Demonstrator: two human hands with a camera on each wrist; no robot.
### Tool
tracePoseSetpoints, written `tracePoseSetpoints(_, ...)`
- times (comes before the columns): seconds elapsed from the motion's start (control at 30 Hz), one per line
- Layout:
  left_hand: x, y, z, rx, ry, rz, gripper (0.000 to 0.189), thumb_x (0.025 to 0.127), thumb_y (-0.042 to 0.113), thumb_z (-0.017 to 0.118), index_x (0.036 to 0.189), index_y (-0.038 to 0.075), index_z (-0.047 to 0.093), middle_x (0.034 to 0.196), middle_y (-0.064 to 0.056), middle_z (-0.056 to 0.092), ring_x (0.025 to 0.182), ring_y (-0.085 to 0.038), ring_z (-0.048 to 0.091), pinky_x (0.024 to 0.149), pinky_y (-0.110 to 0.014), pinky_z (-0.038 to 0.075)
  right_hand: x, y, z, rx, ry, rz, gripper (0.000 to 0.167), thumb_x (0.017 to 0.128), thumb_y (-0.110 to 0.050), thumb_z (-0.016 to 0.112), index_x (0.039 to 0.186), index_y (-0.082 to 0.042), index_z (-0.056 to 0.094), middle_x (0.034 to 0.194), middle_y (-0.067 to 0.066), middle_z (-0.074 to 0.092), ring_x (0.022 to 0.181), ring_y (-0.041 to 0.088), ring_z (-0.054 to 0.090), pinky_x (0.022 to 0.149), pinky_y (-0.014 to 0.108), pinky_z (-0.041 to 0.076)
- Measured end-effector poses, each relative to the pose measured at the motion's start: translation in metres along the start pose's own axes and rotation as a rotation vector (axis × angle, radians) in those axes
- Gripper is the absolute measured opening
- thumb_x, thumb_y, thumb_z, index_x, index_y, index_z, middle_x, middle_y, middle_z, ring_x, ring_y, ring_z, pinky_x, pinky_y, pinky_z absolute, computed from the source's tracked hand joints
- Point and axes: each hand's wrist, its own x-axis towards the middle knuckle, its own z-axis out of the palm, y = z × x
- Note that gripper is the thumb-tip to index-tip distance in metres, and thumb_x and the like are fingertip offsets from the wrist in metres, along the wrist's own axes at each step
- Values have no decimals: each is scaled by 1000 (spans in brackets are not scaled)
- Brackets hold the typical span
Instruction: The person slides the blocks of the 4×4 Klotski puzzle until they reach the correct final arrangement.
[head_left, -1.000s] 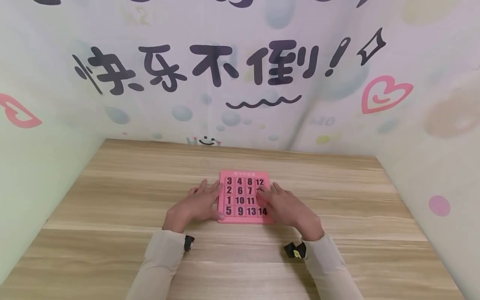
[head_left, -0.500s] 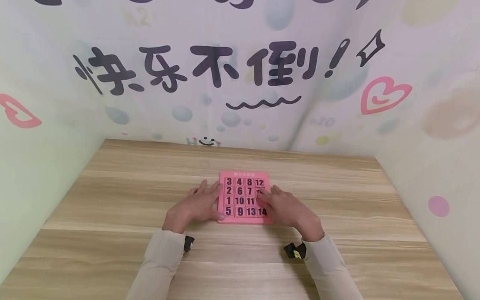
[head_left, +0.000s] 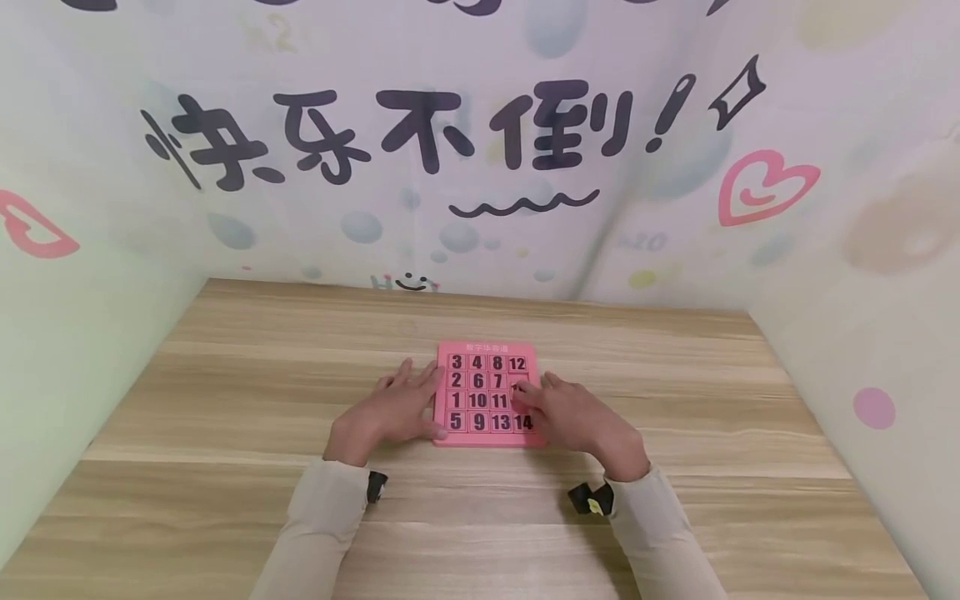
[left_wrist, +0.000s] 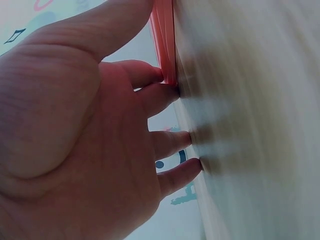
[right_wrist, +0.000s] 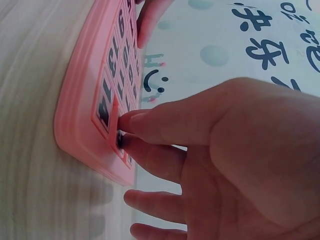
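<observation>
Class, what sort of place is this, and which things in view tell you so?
It looks like a screened-off tabletop booth, perhaps for demonstrations: a wood-grain table, a white backdrop with bold Chinese lettering behind it, and a pink sliding number puzzle on the table.

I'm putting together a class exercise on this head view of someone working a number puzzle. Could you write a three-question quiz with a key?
1. Multiple choice: Which edge of the pink board is the left hand touching?
A) right
B) left
C) far
2. True or false: The right hand is well away from the board.
3. Fill in the blank: From left to right, the bottom row of tiles reads 5, 9, 13, ___.

Key:
1. B
2. False; it reaches over the board's right side.
3. 14
</observation>
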Motion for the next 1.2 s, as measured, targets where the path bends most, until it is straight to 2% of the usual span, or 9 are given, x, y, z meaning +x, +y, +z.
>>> tracePoseSetpoints(0.2, 1, -1, 0, -2, 2, -7, 96, 96, 35, 75, 167, 5, 18, 176, -13, 11, 162, -45, -5, 131, -63, 6, -2, -2, -2, 12, -5, 5, 41, 107, -12, 51, 146, -15, 63, 163, 14, 46, 152, 49, 36, 124, 62, 33)
tracePoseSetpoints(0.3, 1, -1, 0, -4, 1, -10, 96, 97, 35, 74, 168, 6, 18, 176, -13, 11, 162, -44, -5, 131, -63, 5, -1, -3, -2, 3, -3, 16, 42, 106, -10, 51, 145, -15, 64, 160, 18, 50, 130, 42, 58, 114, 54, 47)
tracePoseSetpoints(0.43, 1, -1, 0, -4, 2, -8, 96, 97, 36, 74, 168, 6, 17, 176, -13, 11, 162, -44, -6, 131, -63, 5, -1, -4, -3, -13, -4, 36, 44, 103, -6, 51, 144, -16, 65, 134, 17, 63, 84, 23, 50, 84, 40, 47)
tracePoseSetpoints(0.63, 2, -1, 0, -4, 1, -2, 96, 96, 36, 74, 168, 5, 17, 176, -13, 10, 162, -45, -6, 131, -63, 5, -2, -6, -4, -19, -11, 38, 43, 102, -4, 54, 141, -17, 68, 97, 7, 53, 73, 18, 41, 74, 35, 42)
tracePoseSetpoints(0.73, 1, -2, 0, -7, 2, -2, 96, 96, 36, 74, 168, 5, 17, 176, -13, 10, 162, -45, -6, 131, -63, 4, -3, -6, -4, -21, -12, 36, 42, 102, -3, 55, 139, -17, 70, 105, 8, 58, 75, 19, 44, 76, 36, 43)
tracePoseSetpoints(0.9, 1, -1, 0, -16, 0, -9, 96, 96, 36, 74, 168, 6, 16, 177, -12, 9, 162, -44, -6, 131, -62, 3, -3, -6, -4, -8, -11, 33, 43, 100, 0, 54, 136, -15, 72, 142, 20, 62, 88, 23, 54, 85, 39, 47)
tracePoseSetpoints(1.03, 1, -1, 0, -13, -2, -13, 97, 97, 36, 74, 168, 6, 16, 177, -12, 9, 162, -44, -6, 131, -62, 2, -3, -4, -5, -4, -11, 20, 44, 100, 0, 54, 138, -14, 70, 147, 23, 59, 93, 25, 57, 92, 43, 51)
tracePoseSetpoints(1.13, 1, 0, -1, -8, -3, -10, 97, 97, 36, 74, 168, 6, 16, 176, -12, 9, 162, -44, -6, 131, -62, 3, -3, -2, -5, -1, 23, 2, 46, 102, -2, 52, 145, -14, 65, 152, 24, 56, 118, 36, 65, 109, 52, 51)
tracePoseSetpoints(1.2, 1, 0, -1, -7, -3, -9, 97, 96, 36, 74, 168, 6, 16, 176, -13, 10, 162, -44, -6, 131, -63, 3, -3, 0, -5, 4, 60, -14, 47, 104, -3, 50, 150, -13, 59, 157, 22, 52, 137, 46, 56, 117, 58, 44)
